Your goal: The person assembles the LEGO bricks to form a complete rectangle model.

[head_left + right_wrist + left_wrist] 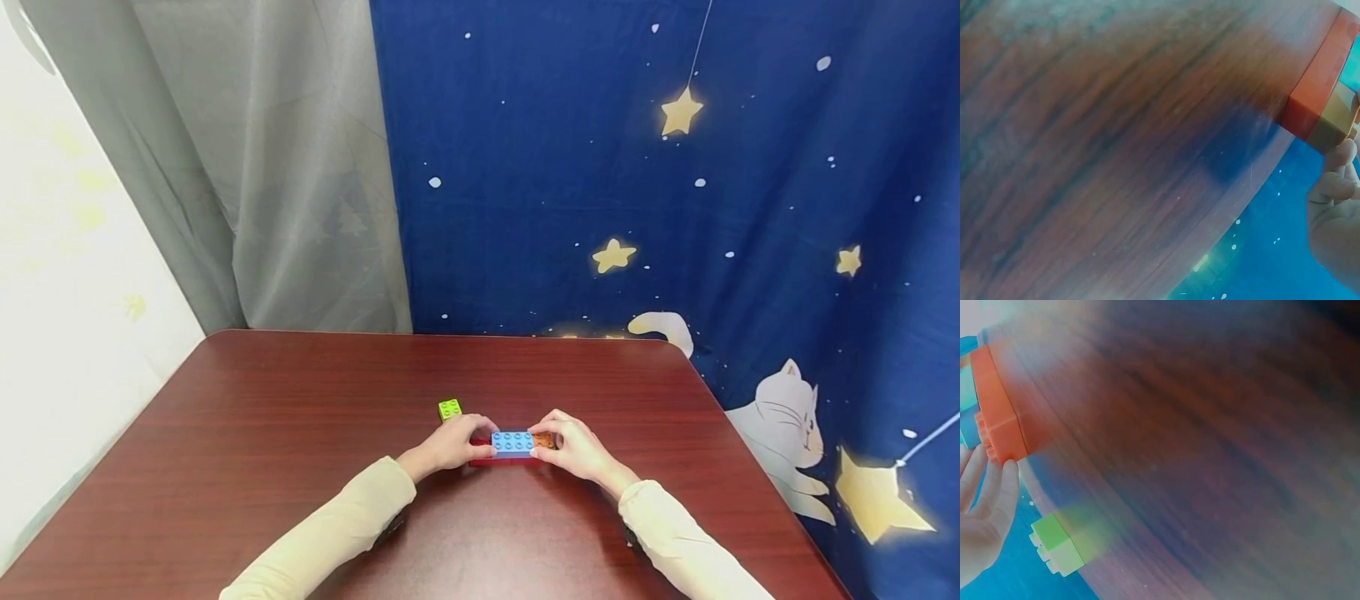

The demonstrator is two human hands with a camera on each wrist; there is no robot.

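Note:
A long red brick (pixel 1007 422) lies on the table, with a blue eight-stud brick (pixel 513 445) on top of it. On the red brick's right end sits an orange brick (pixel 1333 120), beside the blue one. My left hand (pixel 448 443) pinches the blue brick's left end, thumb on the near side and fingers on the far side. From the other side my right hand (pixel 579 450) pinches its right end the same way, reaching over the orange brick and partly hiding it. The red brick's left end shows under my left hand.
Just beyond my left hand stands a small green brick (pixel 449 408). The dark red wooden table (pixel 315 392) reaches back to a grey curtain (pixel 315 167) and a blue star-patterned curtain (pixel 525 167).

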